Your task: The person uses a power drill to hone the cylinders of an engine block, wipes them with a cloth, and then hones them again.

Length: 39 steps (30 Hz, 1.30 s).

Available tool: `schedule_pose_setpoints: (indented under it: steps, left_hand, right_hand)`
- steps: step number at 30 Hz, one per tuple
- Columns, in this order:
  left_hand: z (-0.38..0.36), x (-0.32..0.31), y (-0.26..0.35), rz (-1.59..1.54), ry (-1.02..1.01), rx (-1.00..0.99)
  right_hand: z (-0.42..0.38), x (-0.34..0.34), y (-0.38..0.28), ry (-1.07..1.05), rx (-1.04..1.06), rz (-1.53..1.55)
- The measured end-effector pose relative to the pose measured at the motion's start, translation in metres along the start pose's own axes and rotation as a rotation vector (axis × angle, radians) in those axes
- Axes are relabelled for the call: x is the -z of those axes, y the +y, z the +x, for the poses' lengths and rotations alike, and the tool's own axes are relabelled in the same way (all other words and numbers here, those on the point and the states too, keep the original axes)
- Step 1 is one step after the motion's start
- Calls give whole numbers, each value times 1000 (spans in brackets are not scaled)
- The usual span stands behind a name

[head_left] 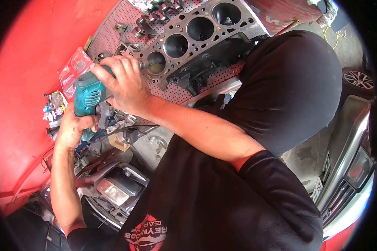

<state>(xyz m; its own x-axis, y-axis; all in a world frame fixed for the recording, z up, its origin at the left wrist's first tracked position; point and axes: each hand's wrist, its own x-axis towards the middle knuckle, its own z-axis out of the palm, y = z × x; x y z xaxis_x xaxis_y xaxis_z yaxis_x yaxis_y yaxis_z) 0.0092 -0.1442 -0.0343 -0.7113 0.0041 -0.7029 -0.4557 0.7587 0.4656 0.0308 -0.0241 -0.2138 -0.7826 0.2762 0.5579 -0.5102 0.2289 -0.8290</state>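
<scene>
Teal drill (88, 94) clasped by both hands, left (73, 125), right (123, 83); bit hidden in engine block (197, 37) cylinder

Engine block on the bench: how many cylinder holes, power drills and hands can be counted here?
Cylinder bores: 4
Teal drill: 1
Hands: 2, left hand and right hand, both gripping the drill
Total: 7
</scene>
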Motion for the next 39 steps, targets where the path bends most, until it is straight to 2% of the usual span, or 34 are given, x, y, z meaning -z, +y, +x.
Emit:
schedule_pose_setpoints:
  steps: [21, 33, 39]
  left_hand:
    - [51, -32, -8, -50, -82, 24]
    - [90, -53, -26, -56, -113, 106]
    - [97, -62, -28, -49, -128, 112]
  right_hand:
    - [-15, 13, 41, -73, -125, -33]
    - [-31, 21, 65, -91, -227, -72]
    - [-34, 29, 62, -147, -276, -231]
